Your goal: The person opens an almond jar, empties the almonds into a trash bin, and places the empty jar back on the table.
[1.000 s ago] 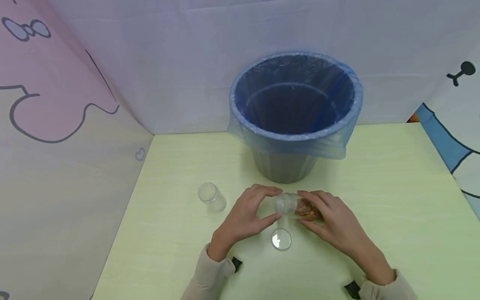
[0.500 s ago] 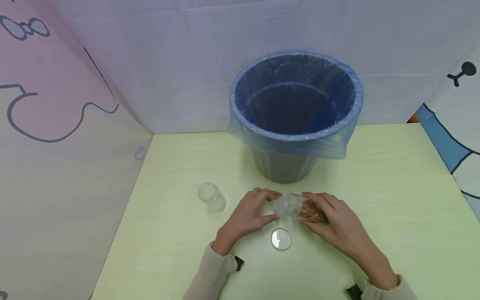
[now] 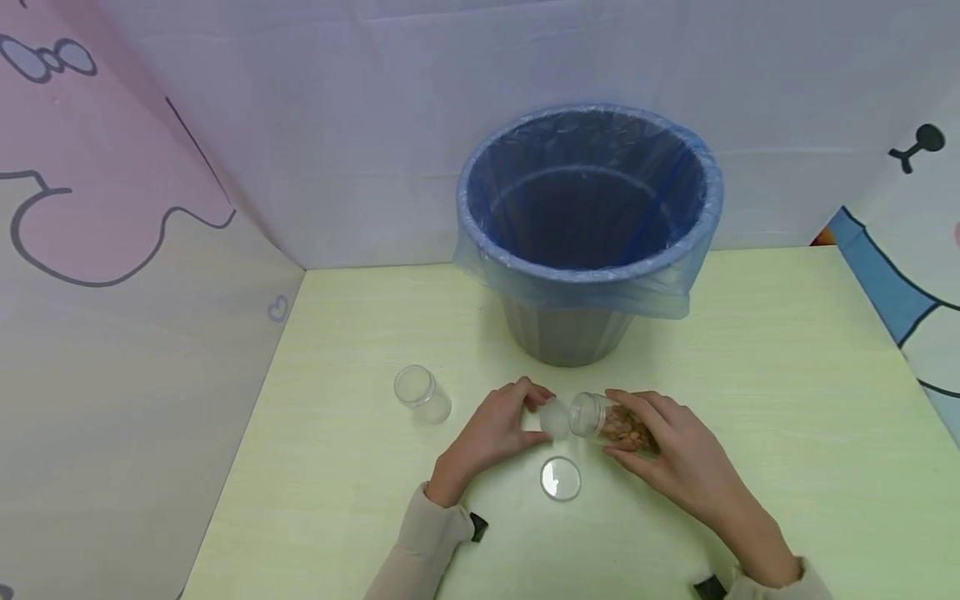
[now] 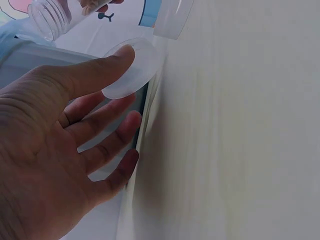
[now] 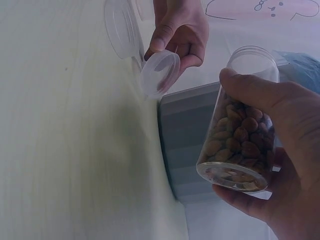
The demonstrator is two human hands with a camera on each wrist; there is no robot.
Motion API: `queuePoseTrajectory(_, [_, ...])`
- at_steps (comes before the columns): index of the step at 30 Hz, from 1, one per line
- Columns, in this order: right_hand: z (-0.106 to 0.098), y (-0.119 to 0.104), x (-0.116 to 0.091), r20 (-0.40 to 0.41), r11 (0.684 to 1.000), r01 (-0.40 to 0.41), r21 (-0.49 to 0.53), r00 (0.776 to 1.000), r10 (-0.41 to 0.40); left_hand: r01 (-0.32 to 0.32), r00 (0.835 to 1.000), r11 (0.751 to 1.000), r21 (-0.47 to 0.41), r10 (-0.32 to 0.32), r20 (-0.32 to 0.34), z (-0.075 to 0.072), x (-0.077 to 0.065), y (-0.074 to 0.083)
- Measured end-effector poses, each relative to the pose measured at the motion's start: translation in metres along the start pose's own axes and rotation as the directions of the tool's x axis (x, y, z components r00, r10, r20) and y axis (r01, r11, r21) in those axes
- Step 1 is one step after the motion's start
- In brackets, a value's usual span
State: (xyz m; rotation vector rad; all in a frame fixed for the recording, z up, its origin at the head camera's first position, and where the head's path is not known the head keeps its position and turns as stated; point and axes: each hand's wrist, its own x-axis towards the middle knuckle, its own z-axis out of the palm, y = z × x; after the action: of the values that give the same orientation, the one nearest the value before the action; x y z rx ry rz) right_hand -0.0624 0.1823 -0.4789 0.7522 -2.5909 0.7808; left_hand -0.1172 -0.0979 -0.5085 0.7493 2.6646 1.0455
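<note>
My right hand (image 3: pixel 675 450) grips a clear jar (image 5: pixel 235 150), tipped on its side in the head view with its open mouth toward the left. Brown almonds (image 5: pixel 242 130) fill its lower part. Between thumb and fingers my left hand (image 3: pixel 491 429) pinches a translucent round inner lid (image 4: pixel 135 72), just off the jar's mouth. The other left fingers are spread in the left wrist view. In front of both hands a clear round lid (image 3: pixel 561 480) lies on the table. A second clear jar (image 3: pixel 425 396) stands to the left with nothing visible in it.
A grey waste bin (image 3: pixel 570 333) with a blue bag (image 3: pixel 592 275) over its rim stands behind the hands, near the back edge of the pale yellow-green table (image 3: pixel 337 500). Printed cloth (image 3: pixel 360 150) hangs behind and along the sides.
The inner lid has come off the jar's mouth in my left hand and moved slightly left. The almond jar has shifted slightly right and toward me in my right hand.
</note>
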Motion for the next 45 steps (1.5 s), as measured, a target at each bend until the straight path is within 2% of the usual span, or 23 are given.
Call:
queuePoseTrajectory(18, [-0.012, 0.002, -0.003, 0.003, 0.999, 0.002, -0.033, 1.0, -0.002, 0.008, 0.999, 0.999, -0.041, -0.006, 0.033, 0.008, 0.002, -0.001])
queuePoseTrajectory(25, [-0.019, 0.003, 0.001, 0.001, 0.999, 0.017, -0.04, 1.0, -0.017, -0.005, 0.999, 1.0, -0.014, 0.006, 0.041, 0.009, 0.003, 0.001])
queuePoseTrajectory(30, [-0.027, 0.003, 0.005, 0.01, 0.998, 0.025, -0.055, 1.0, -0.024, -0.004, 0.999, 0.999, 0.034, 0.003, 0.044, 0.01, 0.006, 0.002])
queuePoseTrajectory(34, [-0.035, 0.003, 0.009, 0.024, 0.997, 0.027, -0.074, 0.999, -0.025, 0.008, 0.999, 0.993, 0.115, -0.014, 0.049, 0.012, 0.008, 0.004])
queuePoseTrajectory(39, [-0.045, 0.002, 0.014, 0.043, 0.996, 0.034, -0.085, 0.999, -0.03, -0.009, 0.998, 0.97, 0.244, -0.005, 0.055, 0.014, 0.009, 0.009])
queuePoseTrajectory(45, [-0.059, 0.003, 0.022, 0.057, 0.996, 0.049, -0.079, 0.997, -0.045, -0.037, 0.998, 0.941, 0.337, 0.015, 0.067, 0.012, 0.009, 0.016])
